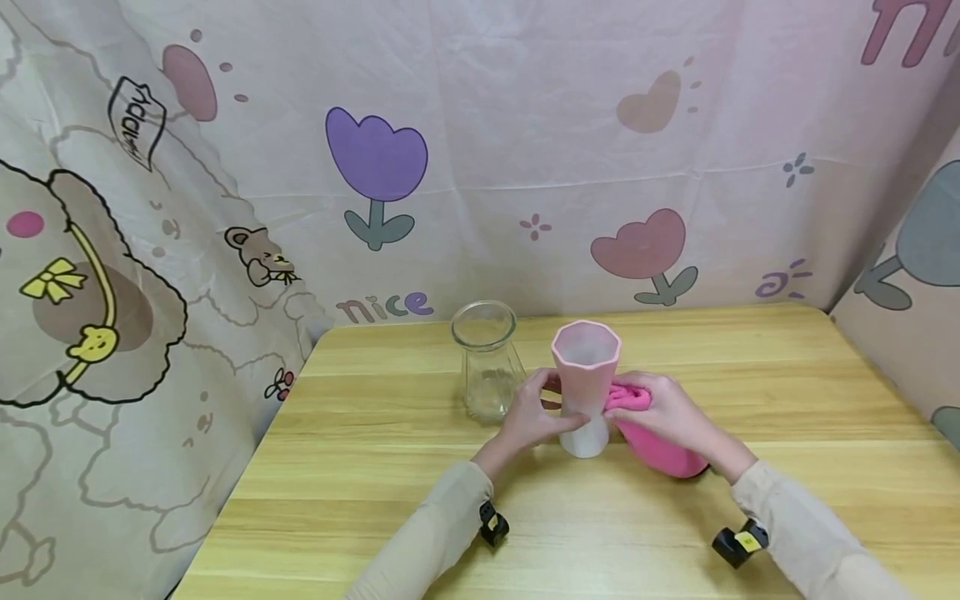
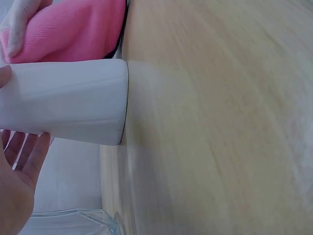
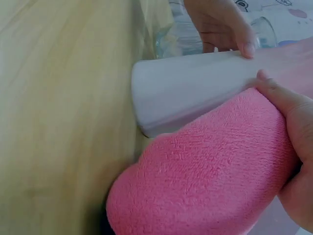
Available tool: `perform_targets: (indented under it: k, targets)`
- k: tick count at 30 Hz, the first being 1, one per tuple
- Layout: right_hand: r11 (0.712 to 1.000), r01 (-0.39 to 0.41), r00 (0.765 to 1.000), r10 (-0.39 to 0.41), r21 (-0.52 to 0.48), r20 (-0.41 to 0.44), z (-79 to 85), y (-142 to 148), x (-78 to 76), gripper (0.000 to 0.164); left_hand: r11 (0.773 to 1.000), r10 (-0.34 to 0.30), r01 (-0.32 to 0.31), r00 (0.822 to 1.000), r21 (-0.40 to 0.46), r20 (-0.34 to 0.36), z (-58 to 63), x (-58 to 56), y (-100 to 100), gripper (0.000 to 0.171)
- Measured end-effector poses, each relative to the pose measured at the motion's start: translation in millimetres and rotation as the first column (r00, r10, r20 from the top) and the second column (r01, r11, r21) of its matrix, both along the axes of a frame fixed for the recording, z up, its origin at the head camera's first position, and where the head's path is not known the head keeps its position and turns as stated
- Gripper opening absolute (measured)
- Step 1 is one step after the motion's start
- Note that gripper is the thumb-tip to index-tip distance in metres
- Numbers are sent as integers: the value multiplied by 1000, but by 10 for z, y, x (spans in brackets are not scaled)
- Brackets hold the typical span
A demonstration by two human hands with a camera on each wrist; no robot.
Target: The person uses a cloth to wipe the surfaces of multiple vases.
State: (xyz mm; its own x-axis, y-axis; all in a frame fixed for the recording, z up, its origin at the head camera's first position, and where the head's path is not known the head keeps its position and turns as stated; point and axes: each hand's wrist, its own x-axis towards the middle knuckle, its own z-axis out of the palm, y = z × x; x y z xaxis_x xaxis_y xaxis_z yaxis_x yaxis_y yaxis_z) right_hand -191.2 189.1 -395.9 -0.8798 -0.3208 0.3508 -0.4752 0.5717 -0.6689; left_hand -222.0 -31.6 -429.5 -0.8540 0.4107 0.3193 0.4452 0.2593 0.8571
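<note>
A tall vase (image 1: 587, 392), pink at its faceted rim and fading to white at the base, stands upright on the wooden table. My left hand (image 1: 534, 412) grips it from the left, thumb across the front and fingers behind. On the other side my right hand (image 1: 667, 408) holds a bright pink cloth (image 1: 660, 446) against the vase's wall. In the right wrist view the fuzzy cloth (image 3: 210, 171) hangs down from that hand beside the white lower part of the vase (image 3: 186, 88). The left wrist view shows the vase base (image 2: 93, 100) on the tabletop.
A clear glass vase (image 1: 487, 367) with a wide round rim stands just left of the left hand, towards the back. Behind the wooden table (image 1: 360, 467) hangs a printed fabric curtain (image 1: 487, 167). Each forearm wears a small black camera.
</note>
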Motion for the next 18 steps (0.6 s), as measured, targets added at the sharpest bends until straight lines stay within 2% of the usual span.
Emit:
perform_targets:
  k: [5, 7, 12, 18]
  targets:
    - [1000, 9, 1000, -8, -18, 27, 67, 13, -21, 45, 1000, -4, 5, 1000, -9, 9, 243, 150, -8, 55]
    - [1000, -11, 1000, 11, -8, 19, 36, 8, -30, 44, 1000, -4, 4, 1000, -13, 15, 271, 166, -4, 55]
    - [998, -57, 998, 56, 10, 38, -63, -6, -47, 40, 1000, 1, -1, 1000, -13, 22, 48, 25, 16, 60]
    - [994, -76, 994, 68, 81, 87, -132, -30, -58, 37, 1000, 0, 0, 1000, -8, -4, 6, 1, 6, 60]
